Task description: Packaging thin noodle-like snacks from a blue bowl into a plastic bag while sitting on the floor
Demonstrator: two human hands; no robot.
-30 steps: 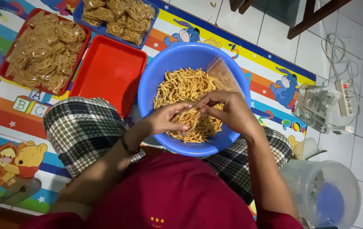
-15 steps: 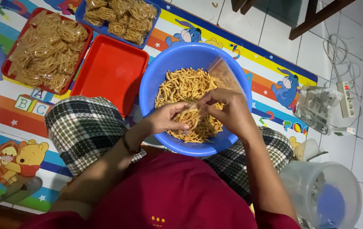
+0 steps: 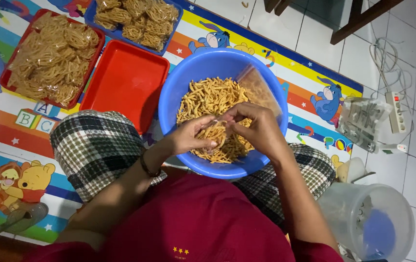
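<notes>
Left hand: the left hand (image 3: 191, 138) is cupped over the blue basin (image 3: 178, 82), its grip closed loosely round a small clump of snack sticks (image 3: 208, 97).
Right hand: the right hand (image 3: 259, 128) has thumb and fingers pinched together on the mouth of a clear plastic bag (image 3: 261, 90), right beside the left.
Where it all sits: the basin rests on the floor mat (image 3: 4, 140) between the person's knees, with the bag leaning inside against the far right wall.
Doing it well: to my eye, the bag mouth wants holding wide and low over the basin, so strays fall back in; small handfuls, gently, since these sticks look brittle.
Look of the snack: thin, short, golden-yellow sticks, dry and tangled, heaped in the middle of the basin.
Round about: an empty red tray (image 3: 127, 82) just left of the basin, another red tray of bagged noodle nests (image 3: 52, 58) beyond it, a blue tray of bagged nests (image 3: 137, 17) at the top.
</notes>
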